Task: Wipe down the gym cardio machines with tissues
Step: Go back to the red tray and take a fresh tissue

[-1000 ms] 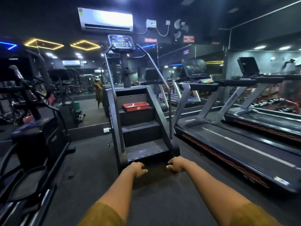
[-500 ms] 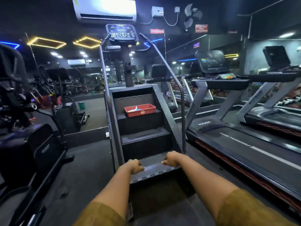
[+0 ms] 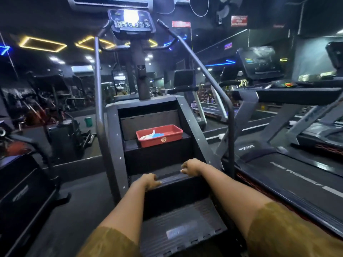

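A black stair-climber machine [image 3: 159, 156] stands straight ahead, its console [image 3: 130, 21] lit at the top. On its upper step sits a red tray [image 3: 172, 135] with white and blue tissues [image 3: 152, 135] inside. Both my arms reach forward over the lower steps. My left hand [image 3: 149, 181] hangs over the second step with fingers loosely curled and nothing in it. My right hand [image 3: 191, 166] is a little farther and higher, fingers also curled and empty. Both hands are well short of the tray.
A treadmill [image 3: 289, 173] runs along the right, with another behind it. An elliptical machine [image 3: 22, 182] stands at the left. Grey handrails [image 3: 98, 101] flank the steps. A mirror wall behind reflects gym gear and a green bin [image 3: 88, 121].
I have walked closer to the stair-climber; it now fills the view. Both hands moved from above the floor to above the lower steps, still empty.
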Demonstrator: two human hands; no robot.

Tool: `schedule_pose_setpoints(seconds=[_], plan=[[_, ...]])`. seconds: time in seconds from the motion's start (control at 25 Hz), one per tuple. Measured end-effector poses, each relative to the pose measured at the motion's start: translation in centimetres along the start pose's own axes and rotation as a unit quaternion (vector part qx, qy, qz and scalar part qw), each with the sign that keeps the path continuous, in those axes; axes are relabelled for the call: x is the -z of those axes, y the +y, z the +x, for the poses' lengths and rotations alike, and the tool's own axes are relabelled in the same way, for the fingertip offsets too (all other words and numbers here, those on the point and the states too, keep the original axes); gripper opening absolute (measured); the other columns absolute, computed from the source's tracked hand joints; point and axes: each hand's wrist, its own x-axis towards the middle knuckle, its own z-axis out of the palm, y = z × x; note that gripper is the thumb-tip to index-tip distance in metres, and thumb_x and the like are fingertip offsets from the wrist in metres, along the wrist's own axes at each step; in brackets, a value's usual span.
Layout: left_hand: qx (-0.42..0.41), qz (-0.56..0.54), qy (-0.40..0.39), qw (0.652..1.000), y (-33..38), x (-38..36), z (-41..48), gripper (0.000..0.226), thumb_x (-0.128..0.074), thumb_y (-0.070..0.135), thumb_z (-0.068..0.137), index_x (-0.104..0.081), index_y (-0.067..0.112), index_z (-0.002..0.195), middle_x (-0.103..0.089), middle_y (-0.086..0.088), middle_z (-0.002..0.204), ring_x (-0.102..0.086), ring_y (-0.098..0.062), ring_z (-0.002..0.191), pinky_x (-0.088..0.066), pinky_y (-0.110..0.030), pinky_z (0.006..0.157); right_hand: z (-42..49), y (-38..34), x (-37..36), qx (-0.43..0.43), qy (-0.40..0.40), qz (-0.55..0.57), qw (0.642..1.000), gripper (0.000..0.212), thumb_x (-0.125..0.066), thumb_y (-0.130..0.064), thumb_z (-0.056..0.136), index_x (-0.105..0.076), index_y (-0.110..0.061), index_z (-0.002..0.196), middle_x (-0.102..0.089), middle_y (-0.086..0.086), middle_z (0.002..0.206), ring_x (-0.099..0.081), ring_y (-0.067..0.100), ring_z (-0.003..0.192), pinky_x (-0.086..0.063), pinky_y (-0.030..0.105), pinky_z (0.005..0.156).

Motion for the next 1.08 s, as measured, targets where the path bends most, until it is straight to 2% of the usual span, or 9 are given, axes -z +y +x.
schedule_pose_setpoints(seconds=[0.28,0.52,0.64,0.76,0.92,1.08], plan=[[0.019,-0.074,0.083,0.994,-2.4,6.5,19.5,0.050,-0.050,0.037,0.097,-0.043,0.014,0.141,-0.049,-0.009,0.141,-0.045,-0.023,0.130,-0.034,-0.029,0.107,22.3,2.4,5.3,0.033,0.049,0.051,0.997,0.040,-0.046,-0.032,0.096,-0.052,-0.015,0.132,-0.051,0.007,0.137,-0.043,0.027,0.128,-0.034,0.033,0.107],[0.039,-0.094,0.141,0.985,-5.7,9.4,32.0,0.046,-0.050,0.033,0.097,-0.048,0.012,0.137,-0.052,-0.009,0.137,-0.048,-0.025,0.126,-0.038,-0.032,0.103,35.1,3.8,4.9,0.059,0.064,0.100,0.991,0.036,-0.049,-0.027,0.095,-0.057,-0.014,0.127,-0.053,0.005,0.135,-0.047,0.025,0.125,-0.035,0.029,0.104],[0.031,-0.105,0.166,0.980,-8.1,11.8,38.9,0.045,-0.052,0.032,0.096,-0.050,0.012,0.136,-0.054,-0.011,0.136,-0.050,-0.028,0.125,-0.041,-0.035,0.101,41.9,5.2,5.9,0.032,0.079,0.150,0.985,0.033,-0.049,-0.025,0.095,-0.060,-0.014,0.124,-0.059,0.007,0.128,-0.052,0.021,0.120,-0.036,0.024,0.095],[0.047,-0.108,0.178,0.977,-10.9,13.4,44.3,0.045,-0.050,0.029,0.096,-0.048,0.015,0.138,-0.051,-0.011,0.138,-0.048,-0.028,0.126,-0.040,-0.036,0.101,48.1,5.5,6.5,-0.003,0.085,0.167,0.982,0.035,-0.048,-0.017,0.094,-0.057,-0.009,0.127,-0.056,0.009,0.131,-0.049,0.022,0.123,-0.031,0.023,0.098],[0.058,-0.116,0.199,0.971,-13.5,13.5,50.1,0.039,-0.046,0.032,0.097,-0.054,0.015,0.131,-0.055,-0.011,0.132,-0.050,-0.029,0.122,-0.041,-0.036,0.097,55.1,4.2,4.5,-0.046,0.074,0.230,0.969,0.034,-0.049,-0.012,0.092,-0.058,-0.007,0.125,-0.061,0.011,0.125,-0.055,0.024,0.117,-0.037,0.025,0.098],[0.051,-0.122,0.215,0.968,-14.1,12.7,52.8,0.038,-0.047,0.029,0.098,-0.055,0.016,0.132,-0.057,-0.010,0.131,-0.050,-0.028,0.123,-0.039,-0.035,0.098,61.0,2.5,2.5,-0.066,0.037,0.272,0.959,0.045,-0.049,-0.013,0.091,-0.046,-0.008,0.136,-0.060,0.016,0.123,-0.061,0.027,0.104,-0.042,0.030,0.096]])
